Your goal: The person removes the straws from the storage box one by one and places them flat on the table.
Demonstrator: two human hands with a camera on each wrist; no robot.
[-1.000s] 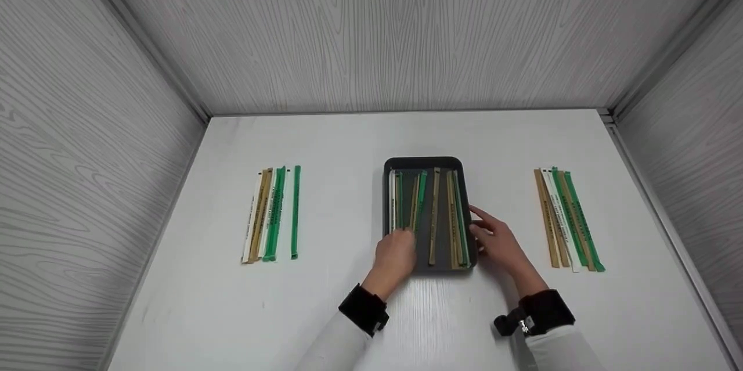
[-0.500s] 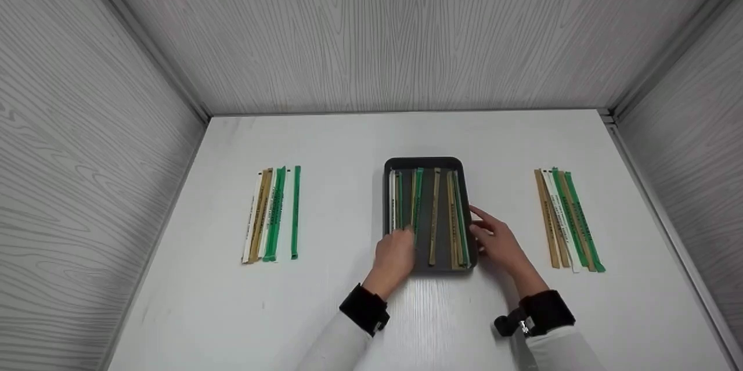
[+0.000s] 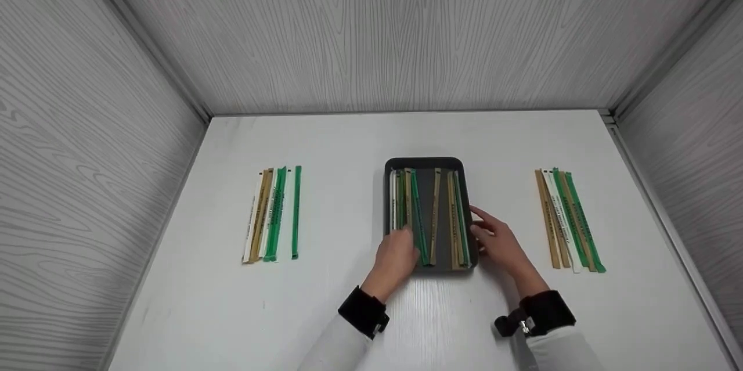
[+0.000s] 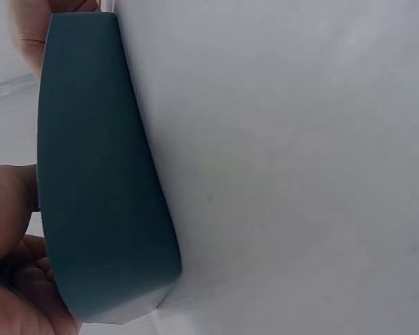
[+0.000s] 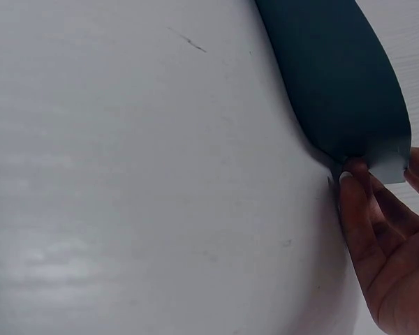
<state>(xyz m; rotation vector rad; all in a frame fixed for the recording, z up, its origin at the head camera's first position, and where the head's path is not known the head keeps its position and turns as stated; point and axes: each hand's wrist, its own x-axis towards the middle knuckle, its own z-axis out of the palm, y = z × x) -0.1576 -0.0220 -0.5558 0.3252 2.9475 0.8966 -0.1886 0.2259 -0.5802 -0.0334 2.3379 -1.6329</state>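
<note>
A dark rectangular tray (image 3: 424, 163) sits mid-table in the head view, holding white, brown and green paper-wrapped straws laid lengthwise. Over its near left part my left hand (image 3: 397, 258) is curled, pinching a brown straw (image 3: 408, 200) whose near end the hand hides. A green straw (image 3: 419, 220) lies slightly slanted just right of these fingers. With thumb and fingertips, my right hand (image 3: 496, 240) grips the tray's right side; in the right wrist view its fingertips (image 5: 356, 171) are at the base of the tray wall (image 5: 342, 77). In the left wrist view the tray wall (image 4: 105, 167) hides part of the left hand (image 4: 14, 244).
On the white table (image 3: 342, 144), a row of white, brown and green straws (image 3: 273, 214) lies to the left, one green straw (image 3: 296, 211) slightly apart. Another row of straws (image 3: 569, 220) fans out to the right. Grey wood-grain panels (image 3: 371, 34) enclose the back and sides.
The brown and green straws at my left hand have shifted left in the tray. The green one has come away from the fingers and now slants the other way. My right hand stays put.
</note>
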